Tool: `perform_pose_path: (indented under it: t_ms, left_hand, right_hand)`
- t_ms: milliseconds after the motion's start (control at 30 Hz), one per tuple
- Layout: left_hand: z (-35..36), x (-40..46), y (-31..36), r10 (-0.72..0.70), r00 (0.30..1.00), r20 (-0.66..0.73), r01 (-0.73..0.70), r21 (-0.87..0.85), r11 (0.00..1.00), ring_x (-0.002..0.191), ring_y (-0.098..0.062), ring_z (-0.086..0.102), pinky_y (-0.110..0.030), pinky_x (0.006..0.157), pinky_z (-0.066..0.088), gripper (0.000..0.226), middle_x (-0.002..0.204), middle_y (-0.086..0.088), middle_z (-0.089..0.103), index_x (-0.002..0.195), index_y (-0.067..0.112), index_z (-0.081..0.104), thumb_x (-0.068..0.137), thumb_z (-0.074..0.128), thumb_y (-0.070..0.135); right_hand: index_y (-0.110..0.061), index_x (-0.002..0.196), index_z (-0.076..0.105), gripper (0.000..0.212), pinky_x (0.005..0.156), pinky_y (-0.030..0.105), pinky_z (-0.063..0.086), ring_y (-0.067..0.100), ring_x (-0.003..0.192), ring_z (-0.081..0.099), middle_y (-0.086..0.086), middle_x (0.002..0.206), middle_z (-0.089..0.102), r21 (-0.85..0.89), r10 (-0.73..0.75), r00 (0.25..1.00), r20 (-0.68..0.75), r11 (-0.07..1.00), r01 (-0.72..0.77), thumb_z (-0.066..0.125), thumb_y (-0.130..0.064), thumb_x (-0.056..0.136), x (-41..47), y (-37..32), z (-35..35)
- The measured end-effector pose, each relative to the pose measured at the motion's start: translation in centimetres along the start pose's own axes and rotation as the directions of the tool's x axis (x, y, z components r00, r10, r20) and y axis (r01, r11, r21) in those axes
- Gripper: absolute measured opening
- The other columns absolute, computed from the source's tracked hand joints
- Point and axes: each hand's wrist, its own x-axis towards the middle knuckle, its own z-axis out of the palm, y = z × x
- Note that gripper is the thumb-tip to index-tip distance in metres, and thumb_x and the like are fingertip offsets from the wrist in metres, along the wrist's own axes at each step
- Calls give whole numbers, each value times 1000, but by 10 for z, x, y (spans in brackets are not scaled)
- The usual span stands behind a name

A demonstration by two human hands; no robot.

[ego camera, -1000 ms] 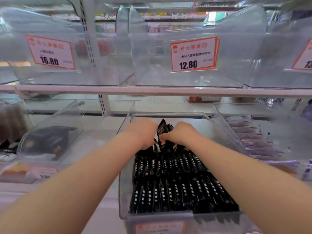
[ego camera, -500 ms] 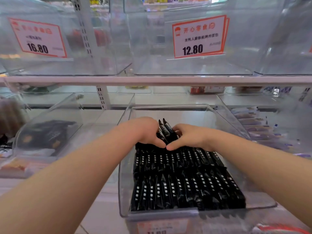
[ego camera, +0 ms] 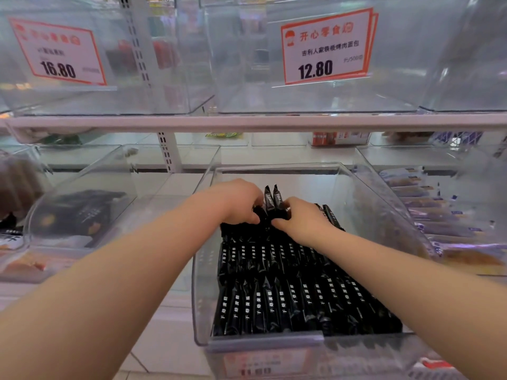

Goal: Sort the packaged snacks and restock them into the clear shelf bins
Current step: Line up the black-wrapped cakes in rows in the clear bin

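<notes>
A clear shelf bin [ego camera: 365, 185] in the middle of the lower shelf holds several rows of slim black snack packets [ego camera: 288, 297] with white lettering. At the back of those rows my left hand [ego camera: 236, 201] and my right hand [ego camera: 299, 218] meet, fingers curled round a small bunch of black packets [ego camera: 273, 200] that stands upright between them. The ends of two packets stick up above my fingers. The bin's rear third shows bare floor.
To the left, a clear bin [ego camera: 82, 187] holds dark packets. The bin on the right [ego camera: 439, 215] carries pale purple-edged packets. Upper-shelf bins bear price cards 16.80 [ego camera: 59, 52] and 12.80 [ego camera: 326, 46]. A white shelf rail [ego camera: 247, 122] runs across above my hands.
My hands have drawn closer together on the bunch and set it lower against the back row. The view has tilted down and moved closer to the bin.
</notes>
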Motion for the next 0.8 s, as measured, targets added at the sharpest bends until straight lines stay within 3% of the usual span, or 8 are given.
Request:
perform_pose_path:
  t_ms: [100, 167, 267, 367, 467, 567, 700, 800]
  left_hand:
    - [1, -2, -2, 41, 999, 7, -41, -17, 999, 120, -23, 48, -36, 100, 41, 48, 131, -2, 53, 133, 23, 49, 87, 61, 32]
    - [3, -2, -3, 62, 998, 3, -62, -10, 998, 118, -22, 49, -33, 97, 41, 46, 129, -2, 54, 132, 26, 51, 87, 61, 31]
    - [4, -2, -3, 80, 997, -9, -81, -29, 996, 117, -21, 49, -32, 96, 40, 43, 128, -2, 53, 129, 28, 54, 87, 61, 29]
    - [4, -4, -5, 75, 997, -25, -76, -33, 997, 117, -21, 49, -34, 98, 41, 41, 129, -1, 53, 129, 28, 53, 89, 59, 29]
    - [3, -5, -4, 73, 997, -33, -72, 49, 996, 114, -22, 50, -36, 95, 43, 41, 125, -3, 54, 133, 29, 49, 92, 53, 27]
    - [3, -5, 0, 53, 997, 56, -62, 189, 980, 122, -25, 45, -37, 96, 40, 50, 136, -5, 44, 141, 26, 36, 94, 48, 35]
    - [3, -10, 2, 15, 987, 160, -59, 274, 960, 127, -26, 42, -41, 101, 40, 61, 143, -4, 37, 146, 24, 22, 93, 46, 43]
    - [1, -25, 6, 15, 993, 114, -47, 283, 958, 123, -25, 46, -43, 95, 45, 60, 138, -2, 43, 144, 24, 26, 91, 49, 41]
  right_hand:
    - [-17, 108, 49, 29, 55, 24, 37, 16, 79, 54, -1, 93, 59, 17, -58, 992, 111, 998, 57, 58, -19, 81, -3, 6, -3]
    - [-16, 115, 47, 43, 62, 23, 40, 17, 87, 56, -2, 98, 59, 31, -94, 984, 153, 995, 90, 65, -25, 78, -6, 8, -3]
    - [-10, 127, 44, 62, 79, 27, 41, 23, 106, 54, 6, 121, 54, -69, -91, 995, 45, 993, 94, 72, -36, 77, -5, 6, 6]
    - [-8, 122, 49, 56, 75, 26, 37, 24, 101, 53, 11, 121, 51, -86, -99, 993, -69, 992, 93, 73, -34, 78, 2, 0, 10]
    - [-9, 127, 42, 62, 77, 29, 38, 27, 107, 53, 11, 120, 55, -23, -82, 990, -112, 997, 80, 74, -30, 78, 6, -3, 10]
    - [-11, 125, 40, 56, 84, 36, 42, 30, 112, 50, 13, 121, 52, -138, -87, 986, -140, 988, 67, 70, -29, 81, 4, -9, 17]
    - [-10, 134, 35, 66, 92, 39, 41, 32, 120, 43, 14, 131, 40, -254, -68, 998, -16, 965, 61, 70, -30, 81, 4, -19, 8]
    - [-7, 137, 30, 72, 92, 36, 40, 33, 120, 44, 16, 134, 39, -223, -77, 993, 91, 970, 96, 70, -30, 81, -9, -25, -12]
